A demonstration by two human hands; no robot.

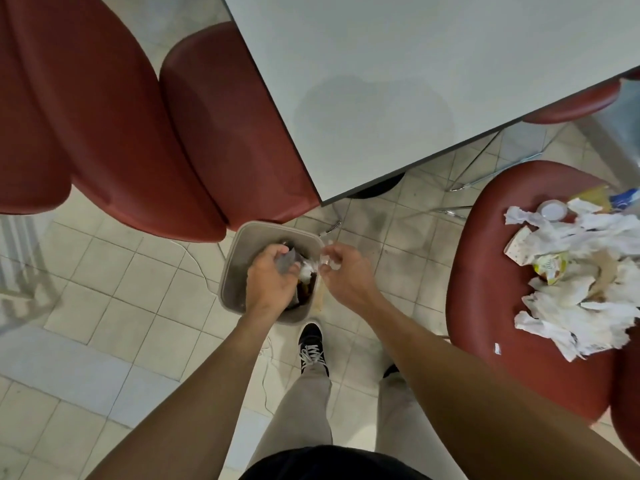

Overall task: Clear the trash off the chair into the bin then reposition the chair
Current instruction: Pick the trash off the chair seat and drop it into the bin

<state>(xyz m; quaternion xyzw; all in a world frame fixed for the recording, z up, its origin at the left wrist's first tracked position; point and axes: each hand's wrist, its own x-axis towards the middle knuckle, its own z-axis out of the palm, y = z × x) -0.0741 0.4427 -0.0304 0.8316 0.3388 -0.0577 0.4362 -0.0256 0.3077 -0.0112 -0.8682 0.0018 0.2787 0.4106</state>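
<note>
Two bare hands meet over the bin (239, 237) at the lower middle of the frame. The left hand (273, 284) hangs above the bin's mouth, its grip curled round a grey scrap (285, 263) and a bit of white paper (306, 270). The right hand (343, 271) sits just beside it, over the bin's right rim, its grip pinching a small clear, whitish piece (327, 263); what that piece is cannot be told. The bin is a grey, squarish tub standing on the tiled floor (121, 289), with dark rubbish already inside. Just below it a dark shoe with white laces (311, 344) rests on the tiles, and light trouser legs run down to the bottom edge. At the right of the frame stands the red chair (485, 306), its seat bearing a heap of trash (581, 271): crumpled white paper, a yellow-and-white wrapper, a small round clear lid and a blue-and-white packet near the upper right of the pile. The heap lies well apart from the bin. A pale grey desk (398, 81) fills the upper middle and right, one corner pointing down toward the bin. Two more red chairs (104, 116) fill the upper left, the nearer one just beside the bin's far rim, and another red seat shows past the desk's right edge.
</note>
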